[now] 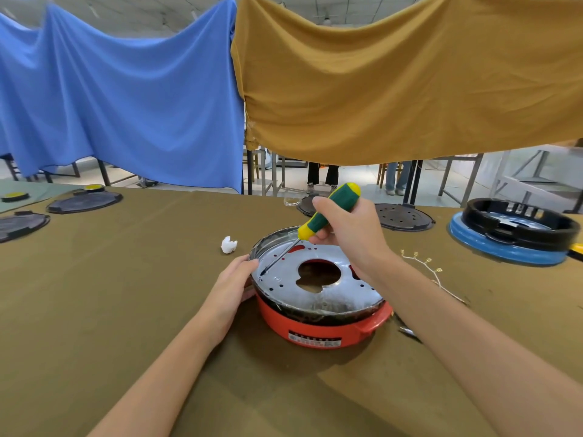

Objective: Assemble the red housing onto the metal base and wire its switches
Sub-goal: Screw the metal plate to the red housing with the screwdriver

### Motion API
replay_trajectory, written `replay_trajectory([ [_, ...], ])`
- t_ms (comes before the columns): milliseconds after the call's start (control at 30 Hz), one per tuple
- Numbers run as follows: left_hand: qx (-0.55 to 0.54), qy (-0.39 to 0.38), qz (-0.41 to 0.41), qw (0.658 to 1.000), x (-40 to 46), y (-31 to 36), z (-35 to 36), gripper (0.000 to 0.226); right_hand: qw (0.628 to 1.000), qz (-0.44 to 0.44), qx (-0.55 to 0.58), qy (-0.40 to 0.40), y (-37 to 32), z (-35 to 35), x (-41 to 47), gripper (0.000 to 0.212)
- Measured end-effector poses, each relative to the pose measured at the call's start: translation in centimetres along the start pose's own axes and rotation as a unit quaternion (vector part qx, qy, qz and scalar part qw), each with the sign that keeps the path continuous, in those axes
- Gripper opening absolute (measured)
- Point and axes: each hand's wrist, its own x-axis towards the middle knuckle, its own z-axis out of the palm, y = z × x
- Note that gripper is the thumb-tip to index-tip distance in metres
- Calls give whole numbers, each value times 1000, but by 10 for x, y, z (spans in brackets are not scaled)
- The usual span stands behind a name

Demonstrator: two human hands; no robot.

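Right hand (350, 228) grips tilted screwdriver (328, 212) (tip on metal base (315, 279)).

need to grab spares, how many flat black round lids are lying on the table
4. Two at the far left: one farther back, one nearer the edge. Two at the far side: one right of the right hand, one partly hidden behind it. Others may be hidden.

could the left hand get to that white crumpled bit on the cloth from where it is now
Probably yes. The left hand rests on the red housing's left rim, and the white crumpled bit lies just beyond it on open cloth, nothing between. It would have to let go of the housing, though.
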Motion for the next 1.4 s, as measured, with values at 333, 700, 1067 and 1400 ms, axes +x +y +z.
replay_trajectory([
  [333, 2, 2, -4, 1000, -1, 1, 1, 29, 1000, 4, -9, -4, 2, 3, 1, 20],
  [700, 15, 5, -11, 1000, -3, 3, 1, 29, 1000, 5, -15, -21, -2, 3, 1, 20],
  [1067, 30, 0, -9, 1000, -5, 4, 2, 31, 978, -52, -153, -133, -29, 20, 23, 23],
  [1400, 46, -8, -12, 999, -8, 7, 5, 50, 905, -181, -319, -215, -59, 31, 32, 35],
])
